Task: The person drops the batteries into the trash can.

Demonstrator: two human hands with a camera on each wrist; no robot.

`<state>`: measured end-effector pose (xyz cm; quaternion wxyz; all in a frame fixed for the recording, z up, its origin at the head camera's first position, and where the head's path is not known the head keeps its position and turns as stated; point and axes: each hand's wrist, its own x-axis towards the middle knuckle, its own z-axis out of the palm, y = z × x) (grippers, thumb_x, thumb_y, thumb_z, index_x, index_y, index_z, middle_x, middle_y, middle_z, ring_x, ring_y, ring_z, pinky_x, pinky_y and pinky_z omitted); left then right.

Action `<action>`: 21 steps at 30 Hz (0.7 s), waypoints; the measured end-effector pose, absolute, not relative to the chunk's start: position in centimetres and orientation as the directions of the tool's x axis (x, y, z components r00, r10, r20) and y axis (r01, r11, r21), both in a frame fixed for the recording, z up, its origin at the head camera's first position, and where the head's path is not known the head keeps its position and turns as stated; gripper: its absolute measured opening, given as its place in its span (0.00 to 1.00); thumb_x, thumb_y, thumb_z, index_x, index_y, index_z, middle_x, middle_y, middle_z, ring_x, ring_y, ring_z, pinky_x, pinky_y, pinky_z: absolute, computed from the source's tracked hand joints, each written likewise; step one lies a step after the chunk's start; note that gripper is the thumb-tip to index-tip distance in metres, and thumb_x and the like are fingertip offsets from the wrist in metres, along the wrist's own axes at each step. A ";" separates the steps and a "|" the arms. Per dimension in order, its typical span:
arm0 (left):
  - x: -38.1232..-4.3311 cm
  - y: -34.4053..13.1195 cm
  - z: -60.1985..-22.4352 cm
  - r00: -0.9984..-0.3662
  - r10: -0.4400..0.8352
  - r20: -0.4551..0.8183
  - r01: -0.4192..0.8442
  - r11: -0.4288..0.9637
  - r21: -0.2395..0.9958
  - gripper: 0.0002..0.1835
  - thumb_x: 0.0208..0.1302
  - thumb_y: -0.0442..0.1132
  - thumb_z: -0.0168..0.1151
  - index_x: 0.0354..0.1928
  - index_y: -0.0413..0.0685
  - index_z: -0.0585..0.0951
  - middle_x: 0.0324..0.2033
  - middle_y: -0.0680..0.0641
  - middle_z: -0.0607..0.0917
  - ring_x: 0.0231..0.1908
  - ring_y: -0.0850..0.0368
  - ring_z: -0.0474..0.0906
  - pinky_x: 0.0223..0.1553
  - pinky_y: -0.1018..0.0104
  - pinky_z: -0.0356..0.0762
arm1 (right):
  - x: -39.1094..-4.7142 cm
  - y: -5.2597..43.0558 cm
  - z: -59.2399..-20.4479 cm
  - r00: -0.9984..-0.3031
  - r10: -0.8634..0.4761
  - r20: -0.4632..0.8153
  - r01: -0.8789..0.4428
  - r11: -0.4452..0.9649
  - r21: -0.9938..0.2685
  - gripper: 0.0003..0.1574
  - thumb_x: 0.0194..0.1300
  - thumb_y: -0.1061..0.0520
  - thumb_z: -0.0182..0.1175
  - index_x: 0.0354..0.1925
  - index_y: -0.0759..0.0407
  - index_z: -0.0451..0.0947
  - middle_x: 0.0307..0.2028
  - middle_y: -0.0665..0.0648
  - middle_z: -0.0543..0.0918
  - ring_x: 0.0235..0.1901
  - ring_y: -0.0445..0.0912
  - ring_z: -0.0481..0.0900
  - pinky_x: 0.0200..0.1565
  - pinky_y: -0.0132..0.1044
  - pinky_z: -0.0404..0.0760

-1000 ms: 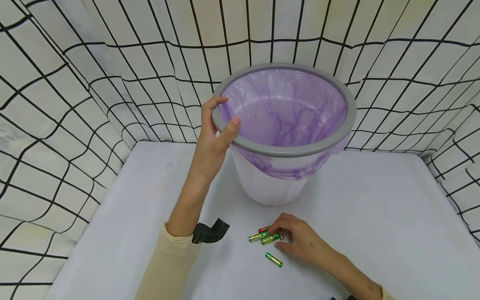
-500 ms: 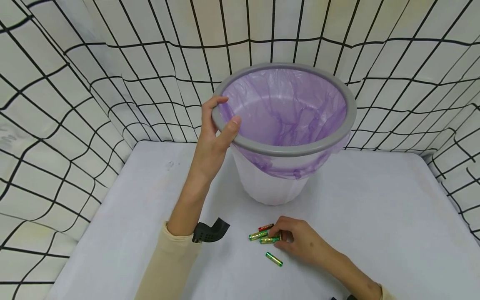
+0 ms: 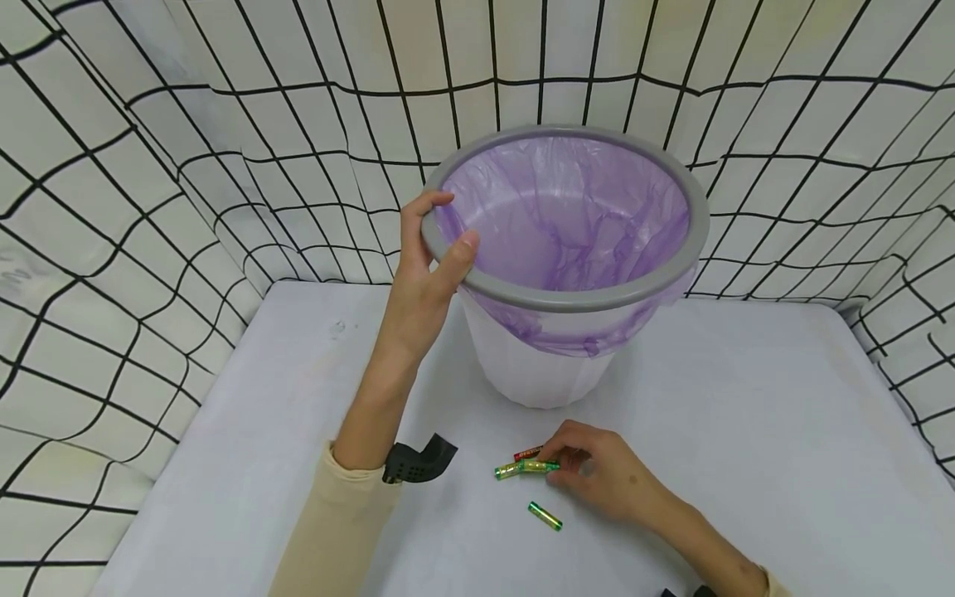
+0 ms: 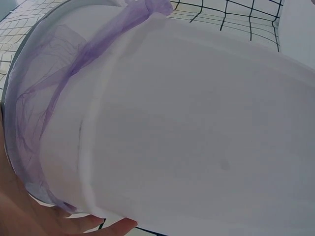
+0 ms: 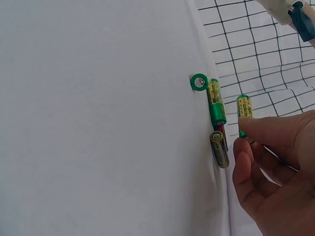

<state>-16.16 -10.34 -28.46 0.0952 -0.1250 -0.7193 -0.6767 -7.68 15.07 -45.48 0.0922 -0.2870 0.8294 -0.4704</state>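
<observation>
My left hand [image 3: 421, 290] grips the grey rim [image 3: 578, 303] of a white trash bin [image 3: 545, 381], thumb inside the rim. A purple bag [image 3: 567, 215] lines the bin and folds over its edge. In the left wrist view my left fingers [image 4: 78, 223] lie along the outer wall. Between thumb and fingers, my right hand [image 3: 604, 473] pinches a green and gold battery [image 5: 244, 106], raised off the table. Close by lie another green battery [image 3: 507, 471], a red battery [image 3: 526, 453] and a gold-looking battery [image 5: 219, 150]. A separate green battery [image 3: 545, 516] lies nearer me.
A white cloth covers the table [image 3: 746, 431]. White panels with a black grid [image 3: 298, 124] rise behind it and along both sides. The bin stands in the middle toward the back. A black wrist mount [image 3: 419, 460] juts from my left forearm.
My right hand has taken hold of a green battery from the small pile and lifted it slightly. The left hand and the bin have stayed in place.
</observation>
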 end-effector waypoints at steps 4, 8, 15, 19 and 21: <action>-16.2 -10.3 -28.5 -0.951 0.047 0.305 0.308 0.059 0.950 0.32 0.66 0.59 0.60 0.70 0.73 0.63 0.73 0.51 0.66 0.66 0.54 0.69 0.63 0.44 0.73 | -7.8 15.4 -45.3 -0.829 -0.546 0.120 -0.380 0.394 -0.837 0.19 0.58 0.66 0.74 0.44 0.47 0.85 0.40 0.45 0.86 0.36 0.34 0.80 0.43 0.32 0.85; -16.2 -10.3 -28.4 -0.951 0.045 0.306 0.308 0.062 0.949 0.33 0.66 0.59 0.60 0.71 0.71 0.62 0.74 0.52 0.64 0.67 0.54 0.69 0.63 0.44 0.74 | -7.8 15.8 -44.9 -0.844 -0.519 0.136 -0.378 0.395 -0.837 0.20 0.58 0.67 0.74 0.44 0.47 0.85 0.40 0.45 0.86 0.36 0.35 0.80 0.43 0.32 0.86; -16.2 -10.3 -28.4 -0.949 0.056 0.311 0.314 0.053 0.948 0.32 0.66 0.58 0.59 0.71 0.71 0.62 0.74 0.52 0.64 0.65 0.53 0.71 0.61 0.45 0.76 | -7.9 16.6 -44.2 -0.869 -0.472 0.151 -0.359 0.388 -0.849 0.20 0.60 0.67 0.73 0.44 0.45 0.85 0.41 0.45 0.86 0.38 0.38 0.82 0.45 0.32 0.86; -16.2 -10.4 -28.4 -0.948 0.056 0.312 0.315 0.053 0.948 0.32 0.67 0.58 0.59 0.70 0.72 0.62 0.74 0.51 0.64 0.65 0.53 0.71 0.61 0.45 0.76 | -7.9 17.1 -43.9 -0.874 -0.456 0.168 -0.358 0.372 -0.856 0.19 0.61 0.67 0.73 0.45 0.45 0.85 0.40 0.45 0.86 0.38 0.39 0.82 0.45 0.32 0.86; -16.2 -10.4 -28.5 -0.949 0.057 0.311 0.314 0.052 0.948 0.31 0.67 0.58 0.59 0.70 0.73 0.62 0.74 0.51 0.64 0.65 0.53 0.71 0.61 0.45 0.76 | -8.0 17.4 -43.9 -0.877 -0.450 0.170 -0.357 0.373 -0.856 0.20 0.60 0.67 0.73 0.45 0.45 0.85 0.40 0.45 0.85 0.38 0.39 0.82 0.45 0.32 0.86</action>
